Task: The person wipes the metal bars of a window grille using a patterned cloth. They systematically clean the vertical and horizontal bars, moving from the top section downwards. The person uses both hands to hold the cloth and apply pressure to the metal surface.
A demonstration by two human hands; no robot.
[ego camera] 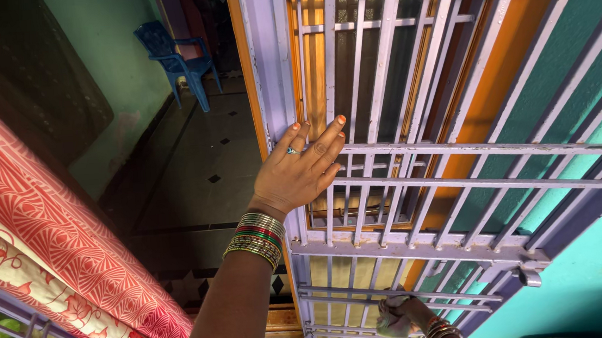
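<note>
Lilac-painted metal grille gate (415, 182), made of vertical and horizontal bars, stands ajar in an orange-framed doorway, filling the centre and right of the view. Judged rigid and heavy, swinging on hinges rather than lifting; the painted bars look smooth and hard, not fragile. Best hold appears to be the upright edge stile or a crossbar, where a palm can push flat or fingers can wrap.

Left hand (301, 169), ringed and with stacked bangles at the wrist, lies flat against the gate's edge stile and upper bars. Fingers (327, 142) extended and slightly spread, palm pressed on metal; nothing gripped.

Right hand (396, 317) shows low down, behind the lower bars near the bottom rail. Fingers look curled close to a bar, but the bars hide the view, so whether they clasp it cannot be told.

Surroundings: dark tiled floor (195, 169) beyond the doorway, blue plastic chair (177, 61) well apart at the far end, red-and-cream patterned cloth (60, 263) at left beside a green wall (106, 55).
</note>
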